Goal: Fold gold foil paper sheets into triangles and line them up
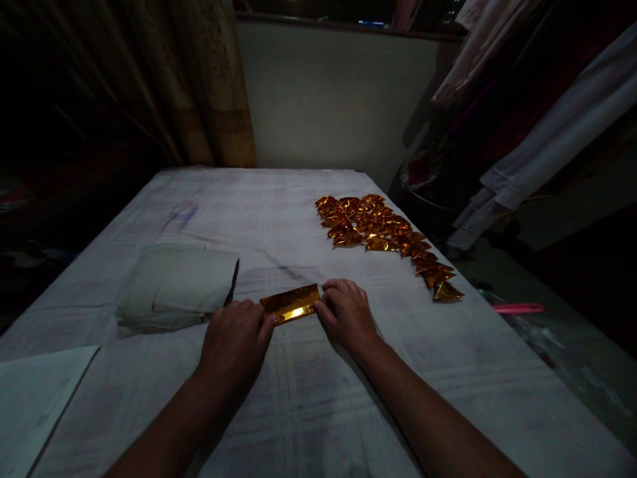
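Observation:
A strip of shiny gold foil paper (291, 305), folded lengthwise, stretches between my two hands just above or on the table. My left hand (235, 338) pinches its left end, thumb on the near edge. At the right end, my right hand (346, 315) grips the foil between thumb and curled fingers. Beyond my right hand lie several folded gold foil pieces (381, 226), bunched at the back and trailing in a line toward the table's right edge. A pale, flat stack wrapped in paper or cloth (182, 282) rests just left of my left hand.
A pale checked cloth (298, 411) covers the table. A white sheet (40, 398) lies at the front left corner. Curtains (213, 99) hang behind on the left, clothes (547, 133) on the right. A pink object (519, 308) and clear plastic (557, 352) lie beyond the right edge.

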Demonstrator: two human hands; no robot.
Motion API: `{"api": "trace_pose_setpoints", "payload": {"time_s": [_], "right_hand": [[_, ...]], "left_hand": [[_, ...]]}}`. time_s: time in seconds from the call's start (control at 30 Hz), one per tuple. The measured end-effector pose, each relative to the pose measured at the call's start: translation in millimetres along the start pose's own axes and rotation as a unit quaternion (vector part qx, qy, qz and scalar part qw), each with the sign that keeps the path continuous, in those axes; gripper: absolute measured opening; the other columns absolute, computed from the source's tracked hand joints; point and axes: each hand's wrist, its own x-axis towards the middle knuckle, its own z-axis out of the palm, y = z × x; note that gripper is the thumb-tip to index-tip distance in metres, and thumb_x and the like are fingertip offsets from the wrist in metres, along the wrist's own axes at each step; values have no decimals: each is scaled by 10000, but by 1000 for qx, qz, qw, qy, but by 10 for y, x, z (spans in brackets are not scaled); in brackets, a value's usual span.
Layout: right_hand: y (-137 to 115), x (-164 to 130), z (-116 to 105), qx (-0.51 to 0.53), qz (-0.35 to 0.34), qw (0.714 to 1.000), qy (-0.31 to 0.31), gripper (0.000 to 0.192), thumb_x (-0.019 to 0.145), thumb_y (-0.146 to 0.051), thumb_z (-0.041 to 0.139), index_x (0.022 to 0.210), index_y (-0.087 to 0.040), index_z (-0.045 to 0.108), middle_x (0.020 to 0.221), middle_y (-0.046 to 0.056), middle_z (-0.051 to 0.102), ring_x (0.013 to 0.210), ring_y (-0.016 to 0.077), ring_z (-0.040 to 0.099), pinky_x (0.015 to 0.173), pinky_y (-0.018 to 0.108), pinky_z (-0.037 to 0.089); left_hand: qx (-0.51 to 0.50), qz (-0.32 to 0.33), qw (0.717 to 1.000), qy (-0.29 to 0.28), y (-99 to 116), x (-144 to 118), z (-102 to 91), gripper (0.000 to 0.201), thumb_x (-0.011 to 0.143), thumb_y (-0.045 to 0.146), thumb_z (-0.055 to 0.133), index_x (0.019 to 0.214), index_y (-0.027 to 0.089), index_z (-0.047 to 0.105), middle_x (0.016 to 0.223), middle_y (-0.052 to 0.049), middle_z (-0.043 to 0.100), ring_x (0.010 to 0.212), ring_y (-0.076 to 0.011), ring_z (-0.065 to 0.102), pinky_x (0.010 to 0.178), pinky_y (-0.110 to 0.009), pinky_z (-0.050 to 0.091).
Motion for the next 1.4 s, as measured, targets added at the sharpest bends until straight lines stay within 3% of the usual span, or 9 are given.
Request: {"api": "trace_pose_setpoints", "payload": {"time_s": [0.6,0.73,0.83,0.93,1.13,1.27,1.4], "right_hand": [[-29,-11,40,-28,3,999,19,139,876,-193,678,763,-224,602,1076,63,704,1073,251,593,925,391,393],[-32,-9,48,-32,14,999,17,81,861,-192,695,896,-223,628,1045,67,700,1031,256,595,904,390,401],[-18,-6,60,-34,-12,999,16,113,876,-181,683,970,-237,655,1137,67,689,1088,253,578,939,394,387],[-8,-1,58,-39,-27,999,4,88,893,-183,673,950,-249,682,1182,58,680,1134,247,563,971,402,372],[-176,29,-1,-79,2,996,-33,83,915,-226,629,975,-231,687,1171,67,674,1133,250,563,962,410,381],[-359,37,0,-115,38,992,-29,187,919,-370,637,993,-202,673,1156,109,660,1128,289,555,951,437,388],[-380,16,22,-111,55,992,-24,220,950,-415,602,995,-205,651,1176,106,649,1143,283,546,962,435,375]], "left_hand": [[27,1,1000,-3,40,13,-2,323,1017,337,461,920,150,705,886,-115,702,897,-312,666,775,-412,447],[32,3,997,64,84,-7,44,188,976,256,542,994,142,690,958,-124,686,939,-306,645,784,-405,456],[30,79,988,128,114,-16,132,134,951,162,559,960,178,692,966,-100,691,932,-279,633,803,-395,459],[23,179,972,153,124,-24,220,168,952,131,548,977,196,701,930,-75,702,885,-263,631,792,-394,469],[36,202,972,116,163,-74,197,333,952,106,521,1240,194,663,994,-109,705,896,-277,649,758,-402,482],[26,188,978,82,202,-98,126,361,957,112,511,1288,171,641,1049,-129,708,971,-295,657,794,-420,490],[34,179,981,73,204,-111,113,383,943,94,521,1301,169,636,1086,-137,707,1006,-302,660,801,-419,492]]}}
